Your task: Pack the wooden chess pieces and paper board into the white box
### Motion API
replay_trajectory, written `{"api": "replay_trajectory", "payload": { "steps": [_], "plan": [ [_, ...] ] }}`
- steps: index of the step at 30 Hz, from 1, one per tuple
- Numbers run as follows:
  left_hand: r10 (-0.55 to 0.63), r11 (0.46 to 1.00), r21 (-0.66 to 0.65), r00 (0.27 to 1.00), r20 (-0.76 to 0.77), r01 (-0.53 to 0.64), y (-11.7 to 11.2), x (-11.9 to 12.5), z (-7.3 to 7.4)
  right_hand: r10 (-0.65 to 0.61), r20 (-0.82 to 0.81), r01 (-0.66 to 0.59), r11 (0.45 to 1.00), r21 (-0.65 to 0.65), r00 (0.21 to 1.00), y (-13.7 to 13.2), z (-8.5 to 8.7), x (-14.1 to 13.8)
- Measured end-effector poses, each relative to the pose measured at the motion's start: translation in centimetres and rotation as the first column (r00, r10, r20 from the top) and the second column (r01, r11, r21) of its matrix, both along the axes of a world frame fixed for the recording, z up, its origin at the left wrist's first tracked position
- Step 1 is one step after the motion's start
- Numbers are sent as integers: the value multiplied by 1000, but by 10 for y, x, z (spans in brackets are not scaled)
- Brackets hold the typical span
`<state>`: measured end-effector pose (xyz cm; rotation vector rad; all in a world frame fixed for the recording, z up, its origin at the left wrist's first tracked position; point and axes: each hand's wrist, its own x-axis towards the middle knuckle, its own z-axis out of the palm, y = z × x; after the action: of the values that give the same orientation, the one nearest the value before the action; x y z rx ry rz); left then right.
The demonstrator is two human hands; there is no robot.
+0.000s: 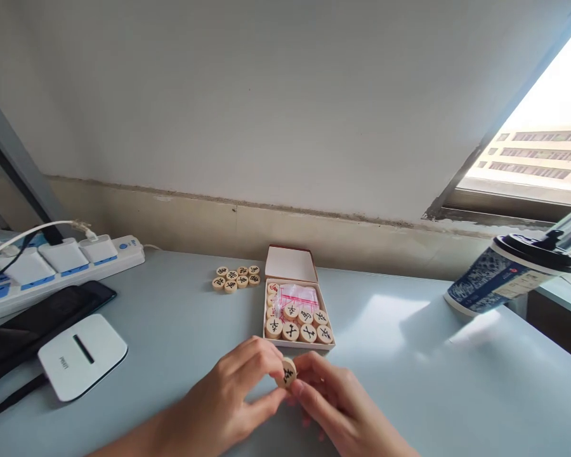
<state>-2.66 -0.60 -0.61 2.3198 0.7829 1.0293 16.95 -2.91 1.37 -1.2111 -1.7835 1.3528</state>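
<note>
Between my two hands, just in front of the box, a round wooden Chinese chess piece (288,373) with a black character is held tilted on edge. My left hand (240,384) pinches it from the left, thumb below and fingers above. From the right, the thumb and fingertips of my right hand (330,393) grip the same piece. Beyond them lies an open cardboard box (334,343), its lid (291,264) tipped back. Inside are several black-marked pieces (307,332), some red-marked ones at the left, and a clear plastic bag (299,296) with red lines.
Several chess pieces (232,275) form a cluster left of the box. At the left are a power strip (128,251) with plugs, a dark phone (76,301) and a white device (88,355). A lidded paper cup (495,276) stands at the right near the window.
</note>
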Motion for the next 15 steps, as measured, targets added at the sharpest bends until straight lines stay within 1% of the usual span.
{"api": "replay_trajectory", "payload": {
  "steps": [1, 3, 4, 6, 8, 10, 11, 13, 15],
  "plan": [
    [-15, 1000, 4, 1000, -17, 15, 0, 0, -1, 17, -40, -18, 999, -46, 999, 2, -2, 2],
    [-22, 1000, -15, 999, -48, 22, 1, -1, -2, 5, -63, -10, 997, -77, 998, 7, -6, 6],
    [-19, 999, -42, 998, -57, 16, 2, -2, -1, -9, -52, 6, 998, -70, 999, 8, -7, 8],
    [10, 987, -158, 997, -77, -22, 4, -3, 2, -33, -13, 32, 999, -39, 999, 11, -7, 12],
    [42, 942, -328, 993, -106, -75, 5, -3, 8, -38, 30, 37, 999, 9, 999, 12, -7, 15],
    [25, 879, -469, 991, -133, -85, 6, -1, 13, -29, 68, 25, 998, 66, 997, 12, -5, 17],
    [5, 855, -514, 991, -134, -73, 7, 0, 15, -28, 85, 19, 995, 99, 996, 12, -4, 17],
    [-24, 825, -563, 993, -115, -45, 7, 1, 18, -28, 122, 7, 985, 172, 992, 10, -3, 16],
    [-5, 807, -589, 996, -89, -49, 8, 1, 19, -34, 161, -5, 972, 237, 986, 8, -2, 14]
  ]
}}
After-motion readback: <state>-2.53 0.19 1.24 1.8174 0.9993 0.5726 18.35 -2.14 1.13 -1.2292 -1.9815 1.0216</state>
